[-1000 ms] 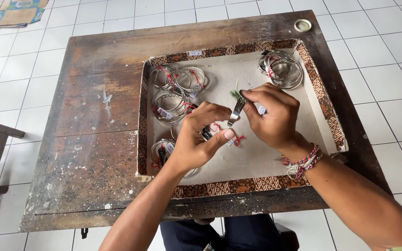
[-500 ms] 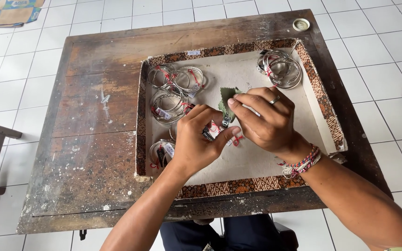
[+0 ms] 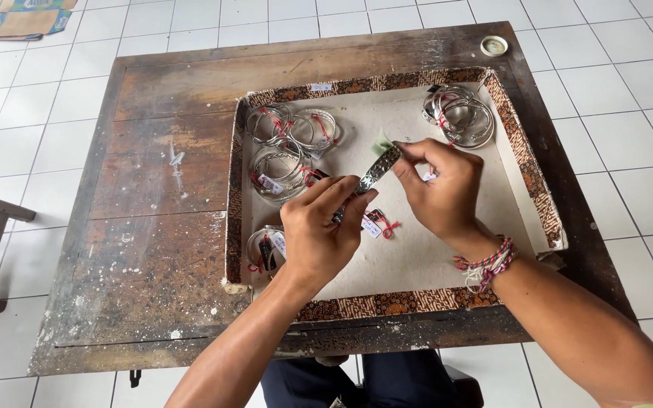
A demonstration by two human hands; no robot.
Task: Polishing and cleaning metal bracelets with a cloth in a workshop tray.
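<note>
Two hands, left and right, were closed on one engraved silver bangle above the tray

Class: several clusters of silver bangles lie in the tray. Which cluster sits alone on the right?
The far-right cluster, by the tray's top corner; the others crowd the left side.

A shallow tray lies on the desk, toward its right half. Inside the tray, bangles lie in a cluster at the far left, more bangles sit in the far right corner, and another bangle lies near the left wall, closer to the person. Above the tray's middle, the left hand and right hand hold a cuff bracelet between them. A small round lid rests on the desk's far right corner, behind the tray.
</note>
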